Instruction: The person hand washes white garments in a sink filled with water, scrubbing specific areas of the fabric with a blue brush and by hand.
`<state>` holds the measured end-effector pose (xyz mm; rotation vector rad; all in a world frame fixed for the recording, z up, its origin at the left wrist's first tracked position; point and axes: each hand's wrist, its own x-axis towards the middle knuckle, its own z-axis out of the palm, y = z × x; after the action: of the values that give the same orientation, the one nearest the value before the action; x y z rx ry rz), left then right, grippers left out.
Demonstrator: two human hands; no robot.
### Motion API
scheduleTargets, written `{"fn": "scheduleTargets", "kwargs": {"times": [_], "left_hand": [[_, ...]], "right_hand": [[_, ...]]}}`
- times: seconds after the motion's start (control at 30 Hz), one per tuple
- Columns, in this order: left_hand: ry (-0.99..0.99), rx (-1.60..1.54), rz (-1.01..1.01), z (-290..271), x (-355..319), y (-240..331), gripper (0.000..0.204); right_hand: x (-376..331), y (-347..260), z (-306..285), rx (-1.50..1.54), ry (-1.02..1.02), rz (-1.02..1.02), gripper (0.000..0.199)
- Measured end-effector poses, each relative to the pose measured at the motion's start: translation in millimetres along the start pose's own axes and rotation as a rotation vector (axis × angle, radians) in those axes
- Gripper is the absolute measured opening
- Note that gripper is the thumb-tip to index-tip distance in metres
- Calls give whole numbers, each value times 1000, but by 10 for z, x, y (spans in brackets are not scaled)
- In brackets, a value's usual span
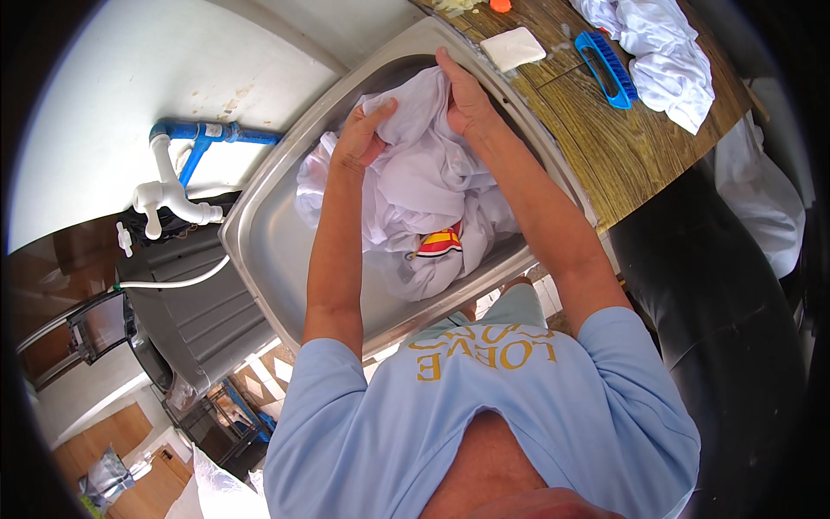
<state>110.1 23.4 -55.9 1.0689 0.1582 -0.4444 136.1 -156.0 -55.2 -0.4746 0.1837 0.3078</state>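
Observation:
Both my hands hold up a white garment (419, 108) over a stainless steel sink (268, 233). My left hand (365, 138) is closed on its left edge, the thumb on top and the fingers partly covered by cloth. At the upper right edge, my right hand (467, 97) grips the same garment with its thumb raised; most of its fingers are behind the fabric. Below, white cloth lies bunched in the basin, with a red, yellow and black patch (439, 242) showing. I cannot tell whether this is one piece or several.
On the wooden counter (596, 164) to the right are a white soap bar (513, 49), a blue scrub brush (605, 71) and a crumpled white garment (674, 69). A white faucet (169, 195) on blue pipe (251, 137) juts out left of the sink.

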Motion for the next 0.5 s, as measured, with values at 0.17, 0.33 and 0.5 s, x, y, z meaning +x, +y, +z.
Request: {"fn": "scheduleTargets", "kwargs": {"times": [0.17,0.33,0.5], "left_hand": [[11,18,-1,56,-16,0,23],[19,-10,18,41,-12,-6,26],[215,-437,6,424,-119,198,23]], "right_hand": [[45,27,-44,11,11,3,28],[39,37,-1,-22,43,-5,30],[184,161,-266,-927,160,-152,41]]}}
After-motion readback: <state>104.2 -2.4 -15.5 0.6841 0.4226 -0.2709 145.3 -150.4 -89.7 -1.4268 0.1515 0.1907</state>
